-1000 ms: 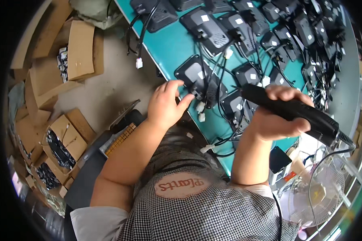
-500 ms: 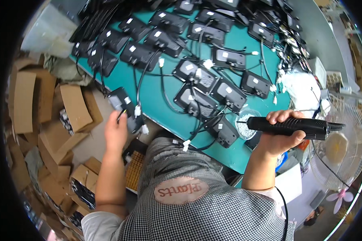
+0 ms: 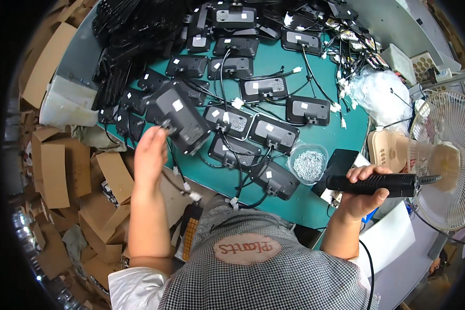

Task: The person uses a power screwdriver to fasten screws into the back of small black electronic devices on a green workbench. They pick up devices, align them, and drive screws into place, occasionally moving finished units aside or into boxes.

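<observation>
"What does the left grip (image 3: 151,153) do?"

"It pinches a small stub on the back of one black box (image 3: 185,118). The thumb and fingers are pressed around it. That box is tilted, to the left of the clear bowl (image 3: 291,166) and a bit farther from the person."

"What is in the bowl?"

"Lots of tiny silver bits (image 3: 309,165). The bowl sits on the green counter (image 3: 347,135)."

"And the right grip (image 3: 357,204)?"

"It is wrapped around a fat black tool (image 3: 399,185), to the right of the bowl and a little nearer the person. The tool's front end points left."

"What else is there?"

"Other black boxes (image 3: 309,107) lie to the left of the bowl and past it. They have black cords with white plugs (image 3: 237,103). A see-through bag (image 3: 380,95) is past the bowl, on its right side. A round fan (image 3: 444,168) stands well to the right of the bowl. Cardboard boxes (image 3: 55,175) are far to the left of it."
</observation>
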The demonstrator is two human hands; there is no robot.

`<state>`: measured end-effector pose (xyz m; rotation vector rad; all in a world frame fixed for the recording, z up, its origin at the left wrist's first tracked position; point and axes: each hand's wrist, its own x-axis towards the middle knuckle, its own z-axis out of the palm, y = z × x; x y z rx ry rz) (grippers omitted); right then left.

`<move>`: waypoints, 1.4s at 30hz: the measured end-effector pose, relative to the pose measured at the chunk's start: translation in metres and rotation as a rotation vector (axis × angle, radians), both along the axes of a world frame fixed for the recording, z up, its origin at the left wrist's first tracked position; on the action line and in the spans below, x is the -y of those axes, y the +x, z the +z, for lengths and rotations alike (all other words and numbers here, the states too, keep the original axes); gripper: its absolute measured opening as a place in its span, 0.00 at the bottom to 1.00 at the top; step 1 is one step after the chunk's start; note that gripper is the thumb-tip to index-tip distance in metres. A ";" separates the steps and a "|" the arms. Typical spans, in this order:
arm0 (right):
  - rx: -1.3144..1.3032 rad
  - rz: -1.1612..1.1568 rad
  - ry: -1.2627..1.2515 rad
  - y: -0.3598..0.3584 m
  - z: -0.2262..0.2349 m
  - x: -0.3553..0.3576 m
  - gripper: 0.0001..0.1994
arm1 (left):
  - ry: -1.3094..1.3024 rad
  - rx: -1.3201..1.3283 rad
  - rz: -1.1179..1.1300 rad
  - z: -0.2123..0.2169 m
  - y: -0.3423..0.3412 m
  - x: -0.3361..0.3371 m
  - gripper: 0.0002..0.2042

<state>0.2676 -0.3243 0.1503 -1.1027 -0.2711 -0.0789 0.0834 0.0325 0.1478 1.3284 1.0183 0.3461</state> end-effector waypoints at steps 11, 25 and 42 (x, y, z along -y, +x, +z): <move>-0.021 -0.073 -0.027 0.013 -0.009 0.044 0.28 | -0.584 0.255 -0.260 -0.022 0.191 0.081 0.13; -0.074 -0.167 0.028 0.012 -0.029 0.074 0.31 | -0.686 0.422 -0.327 -0.063 0.224 0.022 0.16; -0.068 -0.129 -0.025 0.011 -0.032 0.050 0.30 | -0.473 -0.285 -0.045 -0.161 0.246 0.099 0.13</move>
